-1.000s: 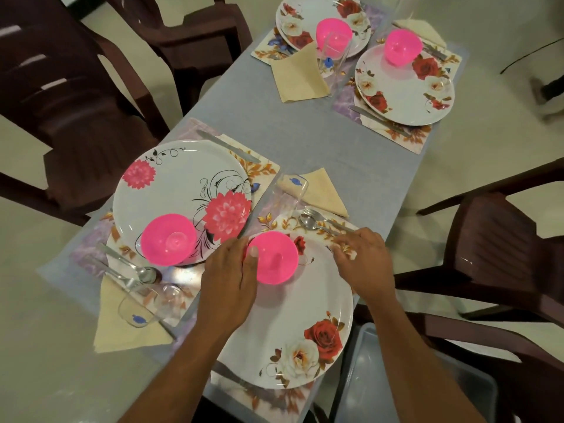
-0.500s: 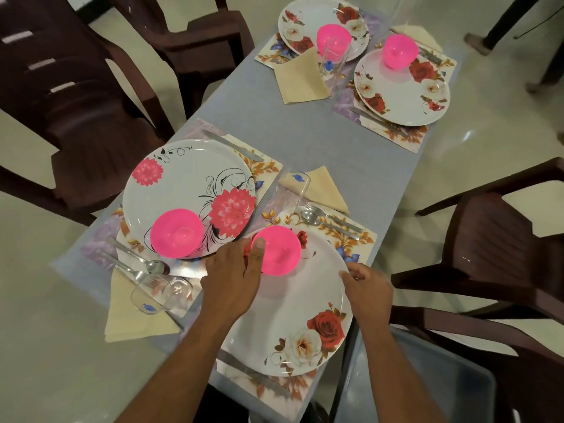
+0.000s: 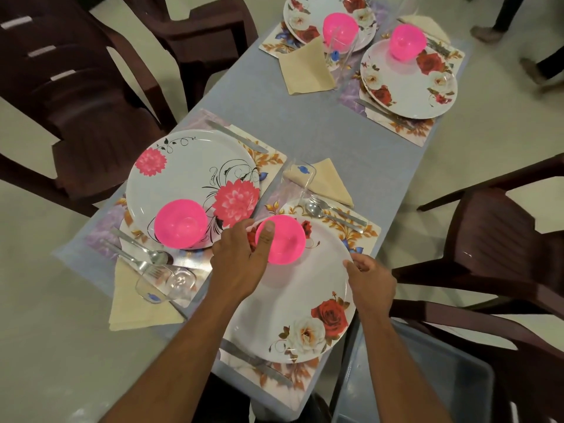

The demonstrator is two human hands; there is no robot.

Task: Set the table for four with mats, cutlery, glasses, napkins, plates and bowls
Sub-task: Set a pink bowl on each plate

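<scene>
A white rose-patterned plate (image 3: 293, 306) lies on a floral mat (image 3: 366, 232) at the near right place. On its far edge sits a pink bowl (image 3: 285, 242); my left hand (image 3: 241, 264) grips the bowl's left rim, thumb over the edge. My right hand (image 3: 370, 280) pinches the plate's right rim. A spoon and fork (image 3: 332, 212), a clear glass (image 3: 297, 181) and a beige napkin (image 3: 328, 183) lie just beyond. The near left place has a pink-flowered plate (image 3: 189, 178) with a pink bowl (image 3: 180, 223).
Two more set places with plates, pink bowls (image 3: 340, 29) and a napkin (image 3: 305, 68) fill the far end. Dark brown chairs (image 3: 500, 248) stand around the grey table (image 3: 305, 123). A grey bin (image 3: 427, 377) sits by the near right corner. Someone's legs (image 3: 518, 25) are far right.
My right hand left the spoon and fork and came back to grasp the plate's right rim. My left hand stayed on the pink bowl.
</scene>
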